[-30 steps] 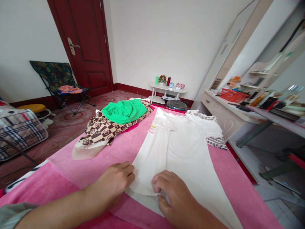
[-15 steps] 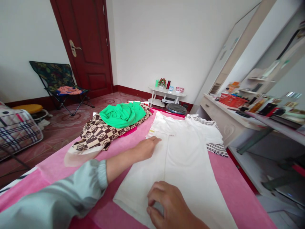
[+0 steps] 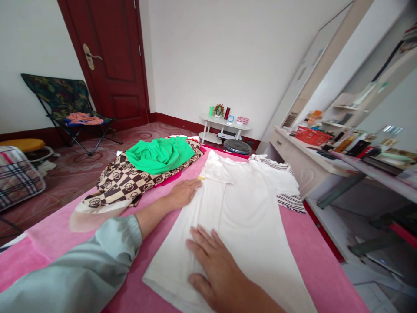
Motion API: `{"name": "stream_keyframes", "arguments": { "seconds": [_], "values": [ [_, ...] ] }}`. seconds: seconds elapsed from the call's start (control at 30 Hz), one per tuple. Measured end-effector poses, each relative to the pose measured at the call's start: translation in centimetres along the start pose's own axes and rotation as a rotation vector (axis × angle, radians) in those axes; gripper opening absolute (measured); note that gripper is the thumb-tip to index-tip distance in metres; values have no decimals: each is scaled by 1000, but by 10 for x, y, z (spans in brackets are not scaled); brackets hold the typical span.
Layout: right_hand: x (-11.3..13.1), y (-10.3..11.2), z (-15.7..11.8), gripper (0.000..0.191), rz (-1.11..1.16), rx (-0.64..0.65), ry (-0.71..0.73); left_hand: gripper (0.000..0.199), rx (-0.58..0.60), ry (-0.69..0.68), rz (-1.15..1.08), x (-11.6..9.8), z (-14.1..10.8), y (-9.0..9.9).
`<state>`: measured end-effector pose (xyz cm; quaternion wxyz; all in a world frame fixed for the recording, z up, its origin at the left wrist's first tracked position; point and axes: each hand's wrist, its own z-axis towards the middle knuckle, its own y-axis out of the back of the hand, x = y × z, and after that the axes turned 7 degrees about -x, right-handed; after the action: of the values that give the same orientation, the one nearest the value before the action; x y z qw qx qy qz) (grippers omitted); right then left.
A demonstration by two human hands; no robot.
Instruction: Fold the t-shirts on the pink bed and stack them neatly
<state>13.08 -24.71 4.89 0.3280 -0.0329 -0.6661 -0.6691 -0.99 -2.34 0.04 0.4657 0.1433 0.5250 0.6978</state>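
A white short-sleeved T-shirt (image 3: pixel 250 217) lies spread on a pink bed cover (image 3: pixel 312 252), its neck end away from me and its hem toward me. My left hand (image 3: pixel 185 192) rests at the shirt's left edge, just below the sleeve, fingers stretched out. Over the lower left part of the shirt is my right hand (image 3: pixel 215 267), palm down with its fingers spread. Neither hand grips the cloth. Under the far right sleeve, a black-and-white striped garment (image 3: pixel 293 202) shows.
A green garment (image 3: pixel 159 155) tops brown checked cloth (image 3: pixel 124 180) at the bed's left. Beyond stand a folding chair (image 3: pixel 61 98), a red door (image 3: pixel 110 56) and a small white table (image 3: pixel 224 121). A dresser (image 3: pixel 293 148) with a red basket (image 3: pixel 312 135) is at right.
My right hand has uncurled and now lies flat with spread fingers. My left hand has shifted left to the shirt's edge. The camera view has turned slightly.
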Motion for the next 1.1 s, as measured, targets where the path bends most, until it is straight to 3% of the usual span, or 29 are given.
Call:
{"name": "stream_keyframes", "arguments": {
  "seconds": [0.07,0.13,0.23,0.4,0.57,0.7,0.8,0.9,1.0,1.1],
  "values": [
    [0,-8,-1,54,14,47,43,43,-45,-46,0,-3,-8,9],
    [0,-12,-3,47,31,4,47,42,-57,-135,-21,-5,-17,19],
    [-5,-9,-1,40,32,-136,6,46,49,-269,-85,-1,-31,34],
    [-18,6,5,14,-64,-221,-96,52,105,-244,-140,9,-41,50],
    [0,3,3,12,-96,-145,-43,28,59,-185,-131,-27,-48,64],
    [13,0,-3,4,-31,-41,42,21,227,-258,-201,-58,-78,80],
    [8,9,-3,13,18,-6,11,20,287,-225,-204,-57,-103,96],
    [-4,16,3,20,-34,-102,-94,14,311,-183,-186,-51,-112,109],
    [-11,9,8,59,-113,-76,-112,9,346,-200,-104,-57,-101,115],
    [-9,-8,7,67,-134,48,-38,16,333,-221,-42,-74,-71,108]
  ]
}}
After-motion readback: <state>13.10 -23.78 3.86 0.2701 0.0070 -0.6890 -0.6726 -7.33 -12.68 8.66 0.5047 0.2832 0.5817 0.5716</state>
